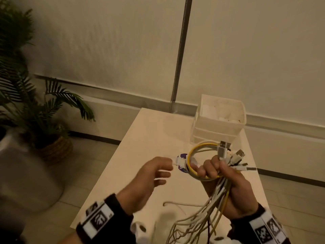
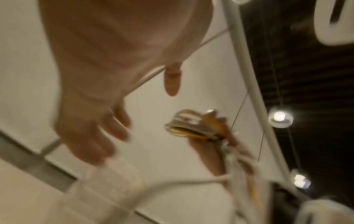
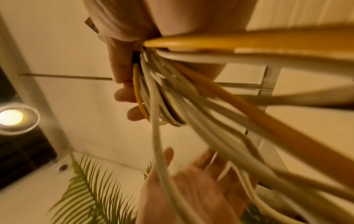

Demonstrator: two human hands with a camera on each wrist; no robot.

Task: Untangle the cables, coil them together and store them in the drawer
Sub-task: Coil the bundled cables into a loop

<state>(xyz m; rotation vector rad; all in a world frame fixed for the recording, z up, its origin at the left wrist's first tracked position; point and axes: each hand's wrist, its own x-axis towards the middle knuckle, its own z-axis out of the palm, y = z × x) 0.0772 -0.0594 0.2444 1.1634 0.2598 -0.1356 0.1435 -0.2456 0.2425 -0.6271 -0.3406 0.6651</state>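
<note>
White and yellow rubbery cables (image 1: 202, 161) looped round, right hand (image 1: 226, 184) fingers clenched around them, left hand (image 1: 149, 176) fingers loose

Potted palm (image 1: 35, 106) in wicker basket (image 1: 56, 148) left of table (image 1: 149, 131); purple-white item (image 1: 182, 162) on table.

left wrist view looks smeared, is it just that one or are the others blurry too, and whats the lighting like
Left wrist: left hand heavily motion-blurred, ceiling lamps flare. Right wrist: near cables soft and streaked, lamp glare at left. Head: dim warm light, fairly sharp, only the left hand smeared.
</note>
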